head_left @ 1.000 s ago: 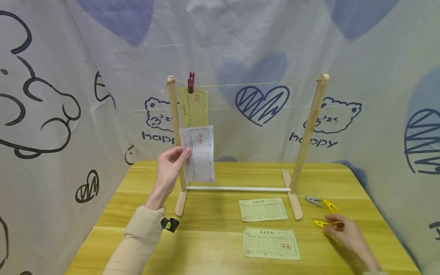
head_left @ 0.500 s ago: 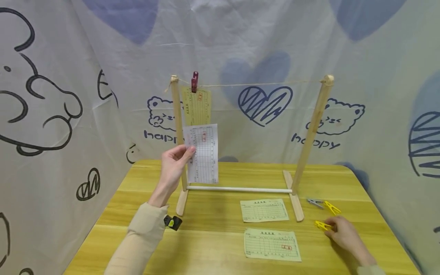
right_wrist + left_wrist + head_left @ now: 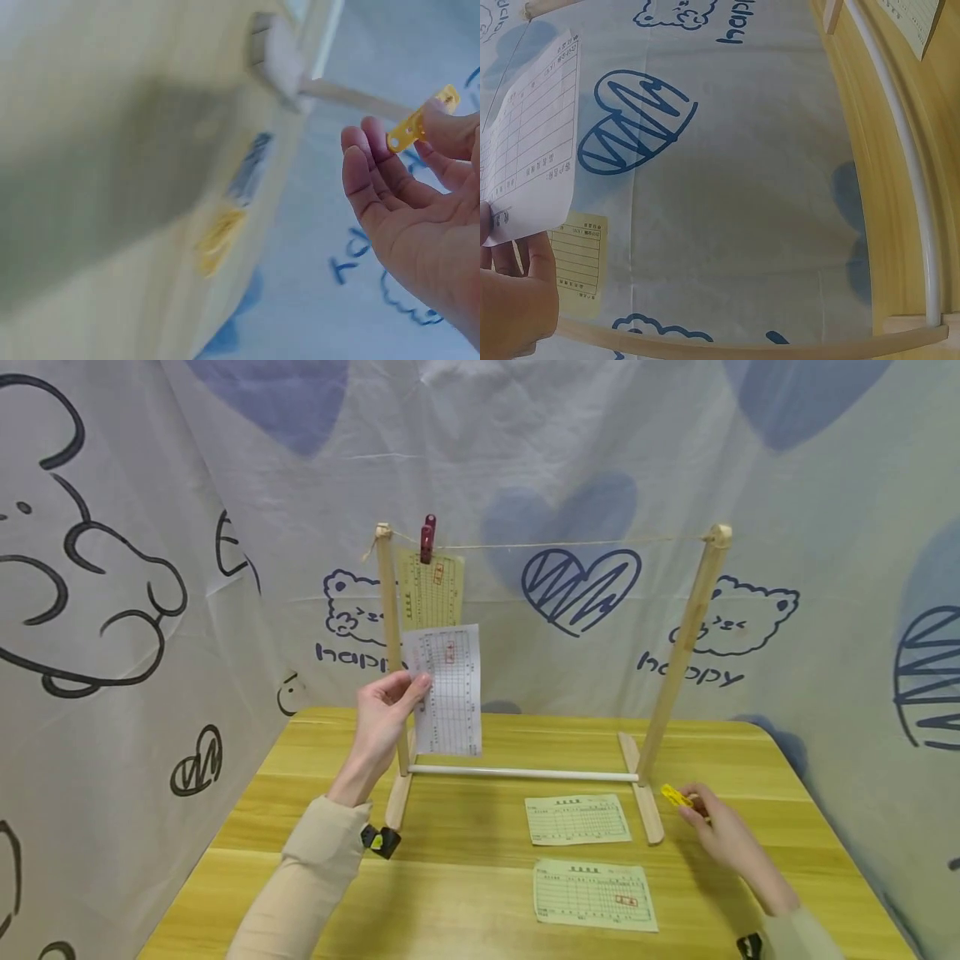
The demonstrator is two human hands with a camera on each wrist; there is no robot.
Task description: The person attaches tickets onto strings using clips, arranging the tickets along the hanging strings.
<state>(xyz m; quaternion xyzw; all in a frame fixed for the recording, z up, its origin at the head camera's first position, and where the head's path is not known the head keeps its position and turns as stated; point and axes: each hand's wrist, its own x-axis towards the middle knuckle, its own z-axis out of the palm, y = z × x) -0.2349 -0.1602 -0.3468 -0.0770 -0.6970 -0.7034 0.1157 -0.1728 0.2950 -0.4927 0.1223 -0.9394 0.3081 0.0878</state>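
My left hand (image 3: pixel 384 718) pinches a white printed slip (image 3: pixel 450 702) by its left edge, upright in front of the stand's left post. Just behind and above it, a yellow slip (image 3: pixel 438 589) hangs from the string (image 3: pixel 555 544) under a dark red clothespin (image 3: pixel 427 539). Over the table's right side, my right hand (image 3: pixel 723 831) holds a yellow clothespin (image 3: pixel 677 795) between thumb and fingers, raised off the wood. In the right wrist view a second yellow clothespin (image 3: pixel 221 238) and a grey one (image 3: pixel 251 171) lie on the table below that hand, blurred.
A wooden stand has a left post (image 3: pixel 390 610), a right post (image 3: pixel 686 652) and a white crossbar (image 3: pixel 525 772). Two greenish slips (image 3: pixel 577 820) lie flat on the table (image 3: pixel 465 893), one nearer me. A patterned cloth (image 3: pixel 480 443) hangs behind.
My right hand has lifted the yellow clothespin off the table and moved it forward and slightly left. The left hand has raised the white slip a little, near the left post.
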